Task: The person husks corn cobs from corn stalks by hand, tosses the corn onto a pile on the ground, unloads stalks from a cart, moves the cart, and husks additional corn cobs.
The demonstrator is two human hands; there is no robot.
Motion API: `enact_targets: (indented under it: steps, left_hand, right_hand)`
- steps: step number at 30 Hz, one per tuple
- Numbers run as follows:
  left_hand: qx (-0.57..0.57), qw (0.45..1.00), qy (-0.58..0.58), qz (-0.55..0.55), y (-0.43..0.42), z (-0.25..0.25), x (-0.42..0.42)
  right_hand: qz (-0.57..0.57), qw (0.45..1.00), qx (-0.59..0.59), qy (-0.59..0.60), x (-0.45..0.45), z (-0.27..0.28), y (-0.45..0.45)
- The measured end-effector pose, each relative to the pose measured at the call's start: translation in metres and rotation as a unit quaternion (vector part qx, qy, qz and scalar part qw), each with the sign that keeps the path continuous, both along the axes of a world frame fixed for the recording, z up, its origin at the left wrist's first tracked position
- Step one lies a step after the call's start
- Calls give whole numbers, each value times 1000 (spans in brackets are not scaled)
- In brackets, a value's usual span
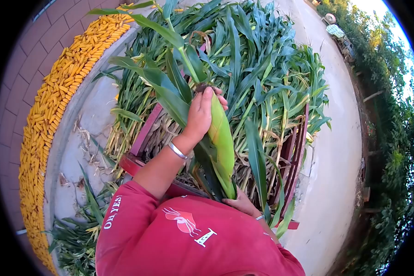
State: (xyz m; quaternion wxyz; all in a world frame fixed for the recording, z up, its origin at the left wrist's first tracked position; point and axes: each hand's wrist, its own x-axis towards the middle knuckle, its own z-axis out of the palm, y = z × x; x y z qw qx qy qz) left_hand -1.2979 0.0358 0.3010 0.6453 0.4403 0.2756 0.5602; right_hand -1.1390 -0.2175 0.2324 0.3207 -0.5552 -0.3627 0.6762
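Note:
A green ear of corn (222,142), still in its husk and joined to a leafy stalk, is held upright in front of my chest. My left hand (202,110) is wrapped round the ear's upper end, by the dark brown silk. Lower down, my right hand (241,202) is closed at the base of the ear, its fingers partly hidden by the ear and leaves. A long corn leaf (165,87) spreads out to the left of my left hand. Just beyond both hands lies a large heap of green cornstalks (248,60) on a red metal cart (133,161).
Along the tiled wall (32,60) on the left runs a long bank of husked yellow corn cobs (62,87). More green stalks (78,239) lie on the ground at lower left. A concrete road (336,175) passes on the right, bordered by trees (395,184).

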Motion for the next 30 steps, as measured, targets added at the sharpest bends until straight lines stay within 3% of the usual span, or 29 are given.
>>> enact_targets:
  steps: [3, 5, 8, 11, 12, 14, 15, 17, 20, 25, 28, 30]
  left_hand:
    - [8, 1000, -2, 6, -10, 15, 3]
    - [1, 1000, -5, 10, -15, 13, 7]
    - [-7, 1000, 0, -5, -23, 10, 12]
    - [-12, 999, -7, -44, -28, -4, 21]
    - [14, 999, 14, -34, -26, -8, 24]
    - [8, 999, -2, -49, -24, -15, 30]
    - [10, 999, -3, -51, -21, -28, 34]
    - [-25, 999, 30, -27, -14, -56, 42]
    - [-64, 995, 74, 6, -29, -35, 35]
    - [-72, 992, 100, 14, -34, -55, 42]
    - [-93, 992, 81, 0, -33, -72, 47]
    - [-105, 993, 49, -21, -29, -79, 49]
  right_hand:
    - [28, 998, 39, -36, 7, -15, 0]
    - [-41, 966, 202, -154, 16, -31, 4]
    - [-114, 925, 296, -210, 10, 20, 56]
    - [-83, 874, 409, -247, -4, 78, 114]
    - [-67, 887, 405, -210, -10, 88, 134]
    - [-79, 849, 458, -251, -20, 97, 169]
    - [-81, 847, 460, -253, -22, 94, 183]
    - [-107, 918, 366, -108, -22, 84, 203]
    - [-100, 941, 311, -86, -14, 77, 210]
    - [-124, 957, 260, -31, -1, 46, 210]
    - [-117, 936, 309, -121, -3, 39, 206]
    - [-106, 828, 440, -331, -8, 41, 202]
